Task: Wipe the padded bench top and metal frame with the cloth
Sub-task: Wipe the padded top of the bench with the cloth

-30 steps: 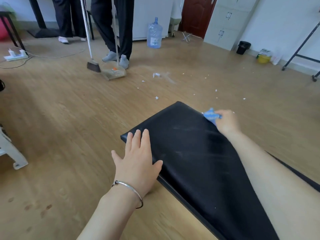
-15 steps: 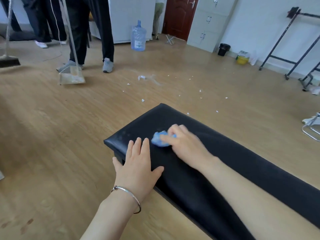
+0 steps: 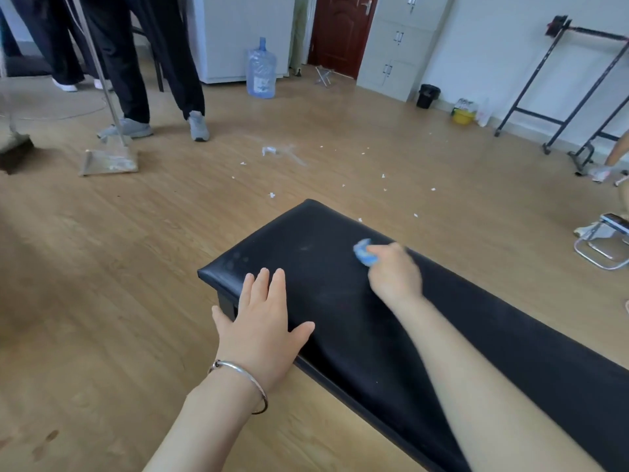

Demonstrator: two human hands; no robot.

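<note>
Top-wiping step, right in the thick of it! The right hand (image 3: 394,275) pinches a bunched blue cloth (image 3: 364,255) in curled fingers and presses it onto the padded bench top (image 3: 326,294), out beyond and to the right of the left hand (image 3: 262,330). That left hand lies flat, fingers straight and spread, palm down on the near edge to steady things. The right hand is blurred, so exactly how its fingers wrap the cloth is hard to call. Dull smears show on the black pad beyond the left fingertips, toward the end corner, so the next stroke wants a sweep that way with firm, even pressure. The metal frame (image 3: 226,301), just a dark strip peeking out below the left hand, looks untouched; that part comes later. Writing? The water jug (image 3: 261,71) far beyond both hands carries a label, too small to read.
</note>
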